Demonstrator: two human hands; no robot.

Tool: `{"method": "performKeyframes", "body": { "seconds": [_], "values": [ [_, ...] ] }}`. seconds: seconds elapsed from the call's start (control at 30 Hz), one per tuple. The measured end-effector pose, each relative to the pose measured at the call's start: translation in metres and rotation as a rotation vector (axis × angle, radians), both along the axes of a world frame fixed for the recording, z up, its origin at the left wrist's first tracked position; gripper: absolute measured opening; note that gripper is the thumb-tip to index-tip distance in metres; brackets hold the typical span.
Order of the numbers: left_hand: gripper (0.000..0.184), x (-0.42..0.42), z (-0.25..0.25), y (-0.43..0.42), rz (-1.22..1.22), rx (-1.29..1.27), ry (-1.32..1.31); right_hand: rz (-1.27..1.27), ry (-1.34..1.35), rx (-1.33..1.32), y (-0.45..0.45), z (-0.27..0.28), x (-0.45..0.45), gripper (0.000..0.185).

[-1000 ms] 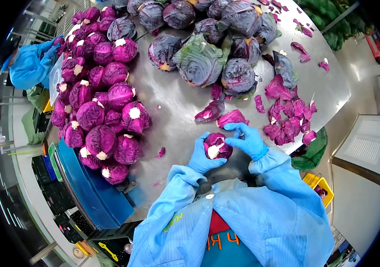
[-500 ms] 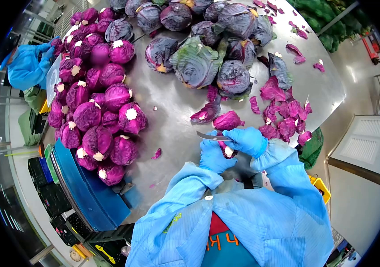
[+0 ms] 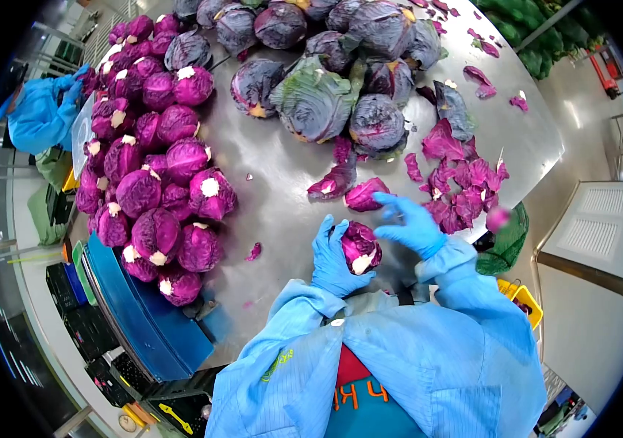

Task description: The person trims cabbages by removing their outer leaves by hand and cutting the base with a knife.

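Observation:
A trimmed red cabbage (image 3: pixel 362 247) with a white cut patch rests in my left hand (image 3: pixel 332 259), whose gloved fingers and thumb curve around its left side and underneath. Just to the right, my right hand (image 3: pixel 410 225) is open, its fingers spread apart and pointing toward the cabbage. The curved knife does not show now. Beyond my hands, a loose purple leaf (image 3: pixel 367 195) lies on the metal table (image 3: pixel 275 204), beside another darker leaf (image 3: pixel 335 179).
Peeled red cabbages (image 3: pixel 158 233) are heaped on the left. Untrimmed cabbages (image 3: pixel 315 106) with dark outer leaves sit at the back. A pile of stripped leaves (image 3: pixel 464 179) lies near the table's right edge. Another person in blue (image 3: pixel 41 113) stands at far left.
The knife seen earlier in my right hand is out of sight. My hands have moved apart, the right one opening, and the cabbage in my left hand shows more fully.

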State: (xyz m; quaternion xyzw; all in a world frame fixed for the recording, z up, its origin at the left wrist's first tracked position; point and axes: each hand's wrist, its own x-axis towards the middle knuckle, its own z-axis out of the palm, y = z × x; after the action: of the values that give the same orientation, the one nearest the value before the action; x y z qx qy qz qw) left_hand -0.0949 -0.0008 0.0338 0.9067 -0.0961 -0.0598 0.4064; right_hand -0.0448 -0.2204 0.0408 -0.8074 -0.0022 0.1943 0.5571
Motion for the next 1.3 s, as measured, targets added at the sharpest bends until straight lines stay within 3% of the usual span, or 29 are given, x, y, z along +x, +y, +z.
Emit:
{"method": "performKeyframes", "body": {
  "seconds": [0.07,0.13,0.17,0.27,0.33,0.4,0.47,0.53,0.57,0.67,0.73,0.8,0.87,1.07,1.17,1.3],
  "values": [
    [0.125,0.001,0.000,0.002,-0.067,0.051,0.047,0.086,-0.061,0.051,0.030,0.008,0.001,0.061],
    [0.129,0.004,0.001,0.005,-0.123,0.117,0.046,0.190,-0.110,-0.091,0.046,0.000,0.005,0.051],
    [0.129,0.005,0.001,0.006,-0.139,0.135,0.032,0.174,-0.162,-0.093,0.050,0.002,0.004,0.039],
    [0.132,0.009,0.004,0.007,-0.170,0.175,-0.015,0.112,-0.202,-0.342,0.056,0.011,0.002,0.031],
    [0.125,0.006,0.005,0.005,-0.130,0.053,-0.046,-0.094,-0.414,-0.298,0.043,-0.026,0.000,0.023],
    [0.116,0.000,0.001,0.007,-0.071,-0.052,-0.058,-0.157,-0.435,-0.601,0.015,-0.037,0.001,0.025],
    [0.106,-0.010,-0.009,0.011,-0.006,-0.140,-0.047,-0.114,-0.245,-0.934,-0.021,-0.057,-0.003,0.037],
    [0.095,-0.012,-0.009,0.014,0.042,-0.127,-0.024,-0.234,-0.292,-0.811,-0.035,-0.037,-0.009,0.051],
    [0.094,-0.012,-0.008,0.015,0.031,-0.104,-0.016,-0.260,-0.149,-0.820,-0.034,-0.025,-0.009,0.059],
    [0.093,-0.006,0.000,0.011,-0.012,-0.071,-0.003,-0.096,-0.177,-0.279,-0.012,-0.011,-0.019,0.061],
    [0.093,-0.003,0.000,0.008,-0.040,-0.067,-0.012,-0.010,0.214,-0.090,0.020,0.020,-0.023,0.065],
    [0.092,-0.005,-0.009,0.004,-0.051,-0.129,-0.029,-0.080,0.157,0.070,0.036,-0.003,-0.032,0.064],
    [0.093,-0.008,-0.012,0.002,-0.064,-0.151,-0.044,-0.144,0.285,0.221,0.034,-0.028,-0.034,0.061],
    [0.099,-0.010,-0.017,-0.006,-0.064,-0.143,-0.085,-0.073,0.296,0.073,0.025,0.005,-0.024,0.044],
    [0.091,-0.006,0.000,-0.010,-0.039,-0.050,-0.057,0.001,0.051,-0.251,0.031,0.009,-0.030,0.032],
    [0.103,-0.015,0.001,-0.006,-0.012,-0.059,-0.033,-0.141,-0.263,-0.433,0.025,-0.025,-0.046,0.025]
  ]
}}
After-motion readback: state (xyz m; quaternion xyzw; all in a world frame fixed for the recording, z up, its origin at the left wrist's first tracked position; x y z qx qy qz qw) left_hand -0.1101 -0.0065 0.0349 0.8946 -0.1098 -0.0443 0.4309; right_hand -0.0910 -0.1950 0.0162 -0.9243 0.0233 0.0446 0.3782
